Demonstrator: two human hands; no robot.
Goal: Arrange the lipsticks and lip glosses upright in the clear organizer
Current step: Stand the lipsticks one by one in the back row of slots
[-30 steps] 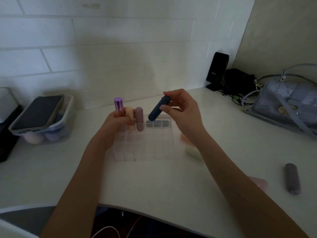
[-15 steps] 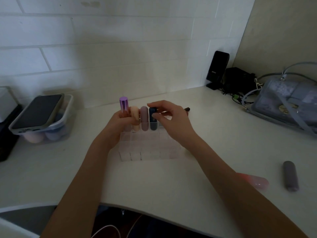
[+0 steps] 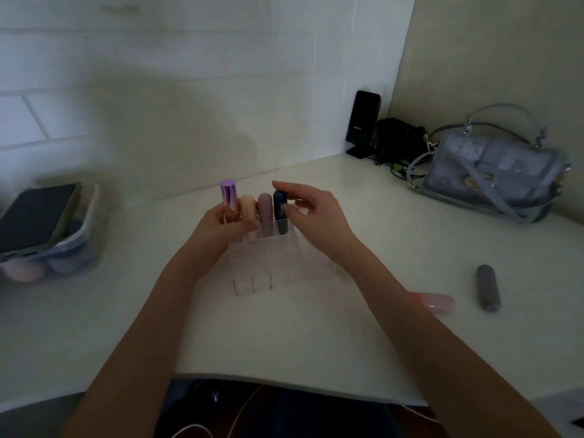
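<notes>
The clear organizer [image 3: 278, 273] is a see-through grid of small square cells, faint against the pale tabletop [image 3: 284, 343], and sits near the middle of it, closer to the back edge than the front. Four tubes stand upright in its rear row, side by side: a shiny purple tube [image 3: 228, 197] with a flat top, the tallest; a peach tube [image 3: 247, 213] with a rounded cap; a dusty mauve tube [image 3: 264, 213]; and a dark navy tube [image 3: 279, 213]. The right hand [image 3: 313, 216] pinches the navy tube near its top, forefinger above the cap, thumb on its side. The left hand [image 3: 221, 226] curls around the organizer's back left corner, fingers closed against the wall at the bases of the purple and peach tubes. Toward the right edge of the tabletop lie a pink tube [image 3: 437, 302], partly behind the right forearm, and a grey tube [image 3: 488, 292], both flat on their sides and well apart from the organizer.
</notes>
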